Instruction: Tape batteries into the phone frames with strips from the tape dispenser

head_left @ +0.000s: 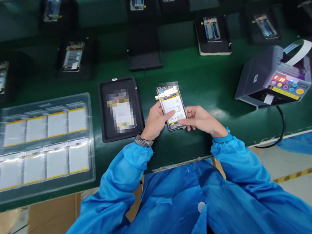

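An opened phone [177, 105] with a white battery in its frame is held between both my hands above the green bench. My left hand [156, 120] grips its left edge, the thumb lying across the battery. On the lower right edge, my right hand [199, 119] is closed, thumb pressed near the battery's bottom end and fingers behind the phone. The phone's back and most of the fingertips are hidden. Just left of my hands, a black tray [104, 116] holds another opened phone [124, 114], partly blurred out.
A clear plastic tray [89, 116] with several white batteries lies at left. On the right stands a tape dispenser [273, 76] with a lit panel, a white strip at its mouth and a cable. Several black trays [143, 45] line the back, most bearing opened phones [212, 29].
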Demonstrator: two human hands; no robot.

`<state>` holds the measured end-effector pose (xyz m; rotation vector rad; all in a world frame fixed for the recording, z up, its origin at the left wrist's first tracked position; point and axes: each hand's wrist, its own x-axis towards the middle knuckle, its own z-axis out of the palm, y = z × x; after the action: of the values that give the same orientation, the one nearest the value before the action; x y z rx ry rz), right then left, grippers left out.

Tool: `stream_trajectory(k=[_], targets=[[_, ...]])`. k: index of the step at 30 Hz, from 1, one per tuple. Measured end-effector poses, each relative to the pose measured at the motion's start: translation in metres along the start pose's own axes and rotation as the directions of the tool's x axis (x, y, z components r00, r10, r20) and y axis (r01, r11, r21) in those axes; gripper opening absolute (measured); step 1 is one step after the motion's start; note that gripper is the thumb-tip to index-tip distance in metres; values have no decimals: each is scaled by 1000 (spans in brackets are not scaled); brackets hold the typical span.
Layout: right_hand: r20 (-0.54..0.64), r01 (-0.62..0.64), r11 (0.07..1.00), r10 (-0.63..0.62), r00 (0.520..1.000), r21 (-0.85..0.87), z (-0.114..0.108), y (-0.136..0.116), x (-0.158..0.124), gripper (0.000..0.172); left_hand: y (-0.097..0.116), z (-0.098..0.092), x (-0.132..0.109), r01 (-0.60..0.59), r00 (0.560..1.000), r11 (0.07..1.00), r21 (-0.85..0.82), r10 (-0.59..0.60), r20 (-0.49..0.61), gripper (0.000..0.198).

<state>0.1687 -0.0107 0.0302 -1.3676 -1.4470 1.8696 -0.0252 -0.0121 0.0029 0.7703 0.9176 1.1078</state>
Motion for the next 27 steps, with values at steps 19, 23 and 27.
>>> stream_trajectory(k=[19,23,27], targets=[[89,189,981,-184,979,-45,6,-14,44,50,29,-13,0,-115,988,984,134,127,-89,67],[35,212,976,-211,977,-49,12,-5,44,50,30,-10,-2,-100,987,984,147,116,-108,65],[-12,230,969,-232,973,-88,10,0,47,50,38,-8,-1,-59,994,974,220,79,-81,62]])
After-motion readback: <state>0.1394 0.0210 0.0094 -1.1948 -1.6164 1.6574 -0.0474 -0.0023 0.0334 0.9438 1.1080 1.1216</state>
